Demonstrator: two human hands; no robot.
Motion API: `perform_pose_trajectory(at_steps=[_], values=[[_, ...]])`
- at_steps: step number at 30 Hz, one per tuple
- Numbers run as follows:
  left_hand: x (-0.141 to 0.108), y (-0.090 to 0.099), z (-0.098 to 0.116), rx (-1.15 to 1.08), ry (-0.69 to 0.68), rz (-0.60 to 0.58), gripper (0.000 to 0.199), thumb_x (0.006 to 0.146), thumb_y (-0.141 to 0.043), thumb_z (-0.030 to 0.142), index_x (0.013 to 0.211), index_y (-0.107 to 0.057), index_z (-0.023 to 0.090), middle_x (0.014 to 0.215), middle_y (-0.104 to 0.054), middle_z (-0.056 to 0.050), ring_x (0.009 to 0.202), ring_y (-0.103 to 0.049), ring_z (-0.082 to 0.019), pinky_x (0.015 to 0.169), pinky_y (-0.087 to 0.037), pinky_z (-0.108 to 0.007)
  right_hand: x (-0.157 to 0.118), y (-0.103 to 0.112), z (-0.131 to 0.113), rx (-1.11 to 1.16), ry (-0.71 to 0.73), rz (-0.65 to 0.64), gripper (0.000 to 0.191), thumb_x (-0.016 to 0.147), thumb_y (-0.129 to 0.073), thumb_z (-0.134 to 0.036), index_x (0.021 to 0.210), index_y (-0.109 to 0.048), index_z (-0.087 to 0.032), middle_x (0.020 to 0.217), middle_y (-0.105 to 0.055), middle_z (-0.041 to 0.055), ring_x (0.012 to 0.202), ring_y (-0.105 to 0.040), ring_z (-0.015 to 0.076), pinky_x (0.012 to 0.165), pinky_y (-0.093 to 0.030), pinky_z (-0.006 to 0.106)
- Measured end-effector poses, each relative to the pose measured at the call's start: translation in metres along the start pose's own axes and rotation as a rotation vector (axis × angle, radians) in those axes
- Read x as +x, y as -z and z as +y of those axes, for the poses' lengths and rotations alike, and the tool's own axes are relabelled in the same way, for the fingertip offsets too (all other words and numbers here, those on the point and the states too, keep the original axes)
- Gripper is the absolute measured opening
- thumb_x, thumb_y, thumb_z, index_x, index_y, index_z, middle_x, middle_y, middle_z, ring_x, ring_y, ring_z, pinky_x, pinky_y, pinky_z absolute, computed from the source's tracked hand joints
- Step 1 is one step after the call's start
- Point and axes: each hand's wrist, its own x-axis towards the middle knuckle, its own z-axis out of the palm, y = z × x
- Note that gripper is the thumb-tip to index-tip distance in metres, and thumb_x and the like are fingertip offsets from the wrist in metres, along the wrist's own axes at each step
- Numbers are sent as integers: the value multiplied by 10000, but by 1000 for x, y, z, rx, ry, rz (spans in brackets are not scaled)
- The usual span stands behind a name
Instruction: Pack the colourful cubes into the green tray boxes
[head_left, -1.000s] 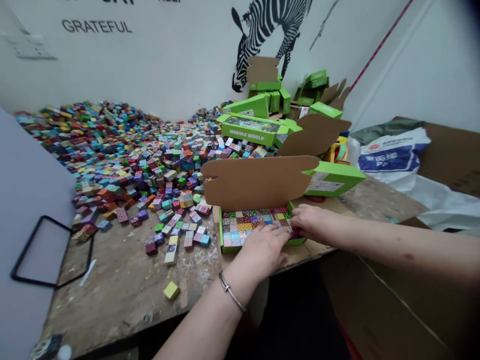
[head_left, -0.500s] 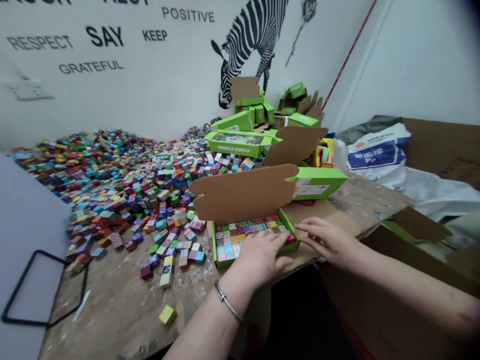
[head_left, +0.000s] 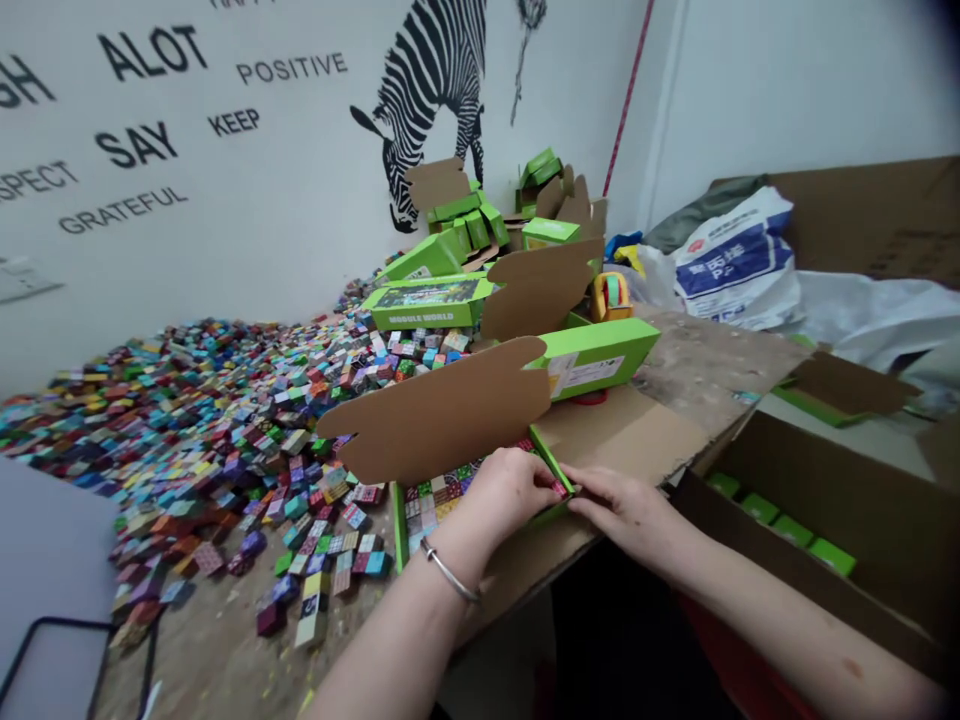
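Note:
A green cardboard box (head_left: 400, 528) lies on the table with its brown lid (head_left: 442, 410) raised. Rows of small patterned blocks (head_left: 429, 505) fill the visible part of it. Over the box's right end, my left hand (head_left: 514, 490) has its fingers curled down at some red blocks (head_left: 559, 489); whether a block is between the fingertips is hidden. My right hand (head_left: 619, 505) holds the box's front right corner between fingers and thumb. A metal bangle (head_left: 448, 572) circles my left wrist.
A large heap of loose blocks (head_left: 247, 400) covers the left and back. Behind the open box stand another green box (head_left: 600, 358) and a MODULE WORLD box (head_left: 424, 303). A yellow tape dispenser (head_left: 611, 296) sits beyond. Below right, a carton (head_left: 750, 450) holds several green boxes.
My left hand has gone from lying flat over the blocks to curling at the right end. My right hand has closed on the corner. The camera view has turned right.

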Motion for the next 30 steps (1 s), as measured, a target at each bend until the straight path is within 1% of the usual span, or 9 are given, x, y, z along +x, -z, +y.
perform_pose_trajectory(at_steps=[4, 9, 13, 16, 18, 21, 25, 27, 30], values=[[9, -2, -8, -147, 40, -69, 152, 698, -720, 236, 833, -732, 169, 778, -728, -5, 722, -642, -144, 680, -460, -210, -3, -6, 1, 21, 8, 40, 452, 838, -492, -151, 1268, -571, -269, 1065, -680, 62, 970, -640, 200, 852, -526, 339], [14, -5, -19, -306, 95, -118, 209, 727, -694, 318, 849, -719, 150, 827, -727, -4, 787, -644, -142, 716, -478, -208, -6, -13, 3, 36, 39, 89, 475, 840, -446, -130, 1297, -539, -221, 1102, -659, 95, 1001, -629, 206, 865, -526, 350], [21, -10, -19, -320, 144, -115, 106, 654, -739, 230, 710, -694, 153, 696, -681, 25, 677, -607, -125, 653, -453, -210, -7, -16, 2, 45, 48, 120, 486, 840, -419, -120, 1304, -524, -218, 1079, -657, 93, 988, -627, 198, 860, -527, 345], [26, -15, -17, -284, 166, -89, 124, 596, -770, 181, 618, -650, 157, 588, -592, 55, 588, -543, -107, 589, -416, -211, -8, -17, 0, 39, 33, 127, 480, 842, -405, -129, 1299, -524, -215, 1057, -658, 91, 978, -627, 200, 852, -530, 349], [26, -18, -16, -253, 168, -31, 163, 573, -790, 177, 617, -634, 159, 622, -564, 55, 603, -524, -108, 599, -412, -217, -9, -16, -1, 36, 14, 122, 472, 841, -405, -142, 1292, -529, -207, 1074, -653, 95, 997, -623, 209, 862, -527, 359], [19, -22, -12, -219, 151, 91, 170, 599, -791, 171, 670, -637, 163, 761, -565, 23, 706, -539, -128, 673, -435, -237, -10, -14, -4, 77, -16, 92, 466, 827, -438, -186, 1281, -540, -197, 1101, -649, 100, 1000, -625, 218, 858, -532, 361], [-7, -31, -2, -205, 143, 260, 150, 706, -729, 143, 832, -655, 179, 902, -577, -19, 883, -548, -168, 816, -449, -288, -7, -8, -12, 172, -152, 21, 501, 849, -480, -374, 1315, -506, -193, 1084, -666, 97, 871, -655, 216, 754, -567, 348], [-28, -35, 2, -177, 132, 420, 154, 796, -643, 142, 943, -640, 189, 962, -585, -35, 958, -531, -183, 877, -436, -322, -4, -7, -14, 160, -216, 16, 561, 862, -440, -488, 1339, -476, -194, 1162, -647, 106, 972, -640, 247, 829, -549, 392], [-72, -41, -3, -38, 67, 741, 178, 877, -532, 157, 1034, -609, 190, 1003, -595, -58, 967, -527, -196, 871, -448, -353, -3, -13, -2, 96, -223, -21, 632, 854, -398, -577, 1341, -469, -180, 1287, -578, 117, 1181, -533, 298, 993, -449, 460]])
